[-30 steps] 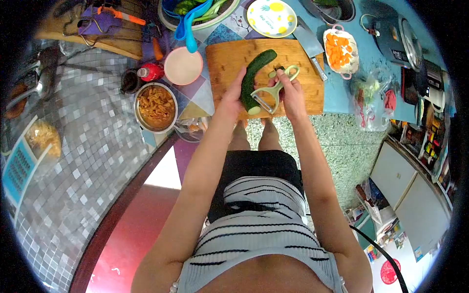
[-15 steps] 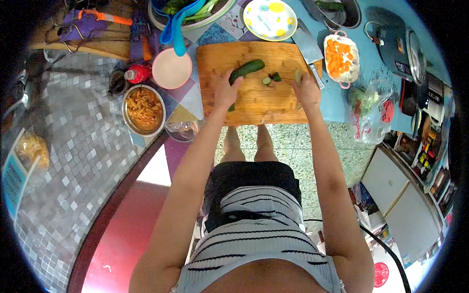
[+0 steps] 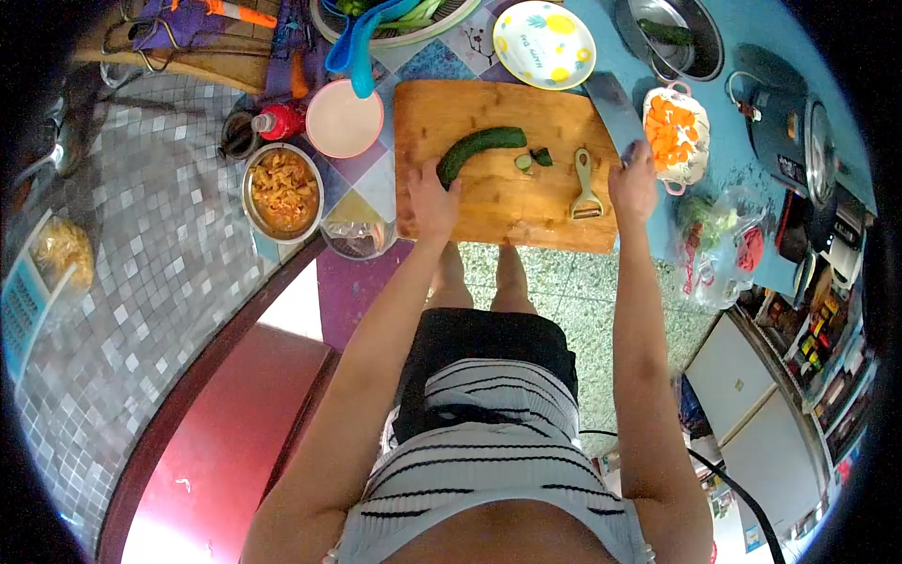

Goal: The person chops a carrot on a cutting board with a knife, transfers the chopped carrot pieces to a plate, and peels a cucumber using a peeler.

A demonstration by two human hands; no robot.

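Observation:
A curved dark-green cucumber (image 3: 484,143) with a cut end lies on the wooden cutting board (image 3: 512,211). My left hand (image 3: 434,202) is closed about its lower left end. Beside the cucumber are a small cut slice (image 3: 523,163) and a dark-green end piece (image 3: 541,156). A pale green peeler (image 3: 584,183) rests on the board's right side. At the board's right edge, my right hand (image 3: 634,191) is closed on the handle of a cleaver-like kitchen knife (image 3: 613,108). The blade points away from me, and the handle is mostly hidden by my fingers.
An oval dish of sliced carrots (image 3: 673,132) stands right of the knife. A patterned plate (image 3: 544,47) and a metal pot (image 3: 709,56) sit behind. On the left are a pink-rimmed bowl (image 3: 345,122), a red-capped bottle (image 3: 277,122) and a metal bowl of food (image 3: 283,193).
My right hand has let go of the peeler, now lying on the board, and moved right to the knife handle. My left hand stays at the cucumber. The view has shifted slightly.

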